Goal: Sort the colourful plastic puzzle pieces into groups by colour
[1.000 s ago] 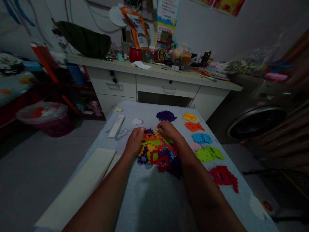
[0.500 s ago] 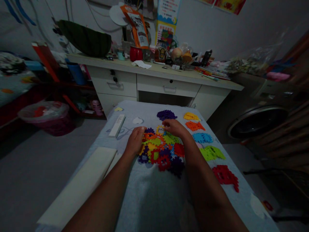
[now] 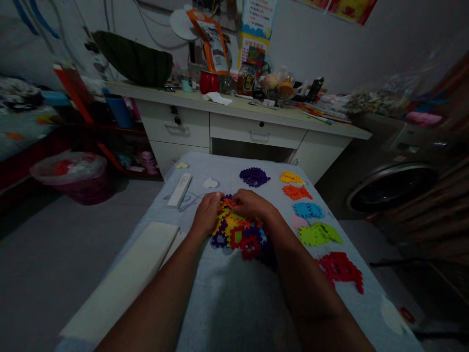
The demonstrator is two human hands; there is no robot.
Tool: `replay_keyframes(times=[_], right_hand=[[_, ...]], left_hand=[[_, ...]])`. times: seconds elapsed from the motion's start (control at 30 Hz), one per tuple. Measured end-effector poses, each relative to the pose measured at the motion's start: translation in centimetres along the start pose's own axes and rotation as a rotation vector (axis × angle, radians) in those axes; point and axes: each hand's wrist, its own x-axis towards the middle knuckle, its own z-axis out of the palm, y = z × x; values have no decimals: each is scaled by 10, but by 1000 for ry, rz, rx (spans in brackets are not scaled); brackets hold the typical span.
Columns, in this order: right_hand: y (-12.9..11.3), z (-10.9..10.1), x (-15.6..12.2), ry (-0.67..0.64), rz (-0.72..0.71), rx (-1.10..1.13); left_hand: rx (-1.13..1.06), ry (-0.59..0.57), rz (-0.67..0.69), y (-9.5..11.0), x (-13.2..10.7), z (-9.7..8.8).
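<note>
A mixed pile of colourful plastic notched building blocks [image 3: 237,235] lies mid-table, in red, yellow, purple, orange, green and blue. My left hand [image 3: 206,212] rests at the pile's left edge, fingers curled in and mostly hidden. Over the top of the pile is my right hand [image 3: 249,203], closed with its fingertips down among the blocks; what it grips is hidden. Beyond it sits a group of purple blocks [image 3: 254,177]. Down the right side lie groups of yellow blocks [image 3: 292,178], orange blocks [image 3: 297,192], blue blocks [image 3: 309,210], green blocks [image 3: 319,234] and red blocks [image 3: 341,269].
A light cloth [image 3: 234,298] covers the table. On its left are a small white box [image 3: 180,190] and a long pale board [image 3: 120,283]. Behind stands a cluttered white desk [image 3: 183,113]. A washing machine [image 3: 392,161] is at right, a pink bin [image 3: 73,178] at left.
My right hand has moved left and slightly nearer, from the pile's far right side to its top middle. My left hand stays at the left edge. The view has shifted slightly.
</note>
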Motion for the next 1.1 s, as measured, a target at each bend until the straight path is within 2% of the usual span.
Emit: replay_keyframes(times=[0.13, 0.37, 0.5, 0.63, 0.7, 0.8, 0.93, 1.1], right_hand=[[19, -13, -6, 71, -9, 163], [59, -33, -25, 442, 160, 363], [87, -45, -35, 601, 294, 334], [127, -64, -50, 711, 487, 208], [147, -73, -60, 715, 587, 113], [173, -75, -77, 629, 715, -48], [196, -61, -95, 470, 807, -200], [211, -41, -105, 388, 837, -265]], left_hand=[[-9, 2, -3, 1, -1, 1], [36, 9, 19, 3, -1, 0], [44, 11, 24, 3, -1, 0], [35, 9, 20, 5, -1, 0], [34, 7, 18, 5, -2, 0], [40, 5, 18, 6, -2, 1], [67, -12, 22, 6, -2, 0], [92, -20, 35, 4, -1, 0]])
